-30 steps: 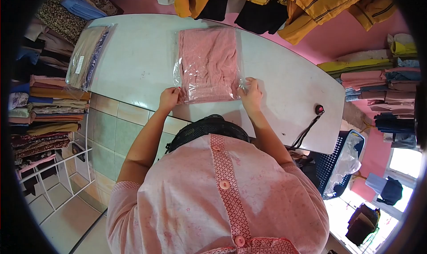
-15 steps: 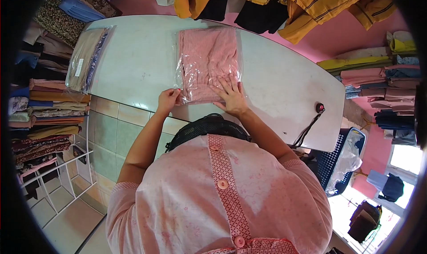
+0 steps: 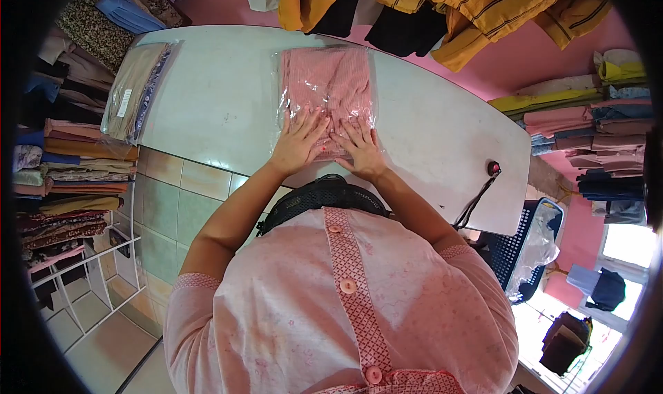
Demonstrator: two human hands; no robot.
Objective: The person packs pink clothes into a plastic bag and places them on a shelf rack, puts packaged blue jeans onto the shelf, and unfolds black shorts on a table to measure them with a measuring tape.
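Observation:
A folded pink ribbed garment in a clear plastic bag (image 3: 326,73) lies flat on the white table (image 3: 214,83), close to its near edge. My left hand (image 3: 300,142) rests palm down on the lower left part of the bag, fingers spread. Beside it, my right hand (image 3: 360,149) lies flat on the lower right part, its fingers also apart. Both palms cover the near end of the garment. Neither hand grips anything.
Bagged beige and blue-patterned garments (image 3: 131,93) lie at the table's left end. A red-tipped device with a black cord (image 3: 493,168) is on the right. Stacked clothes (image 3: 83,173) fill a white rack at left. A blue basket (image 3: 514,256) holds clear plastic.
My left hand has left the bag's lower left corner, moved right and spread flat on top of the bag. My right hand has stayed in nearly the same place.

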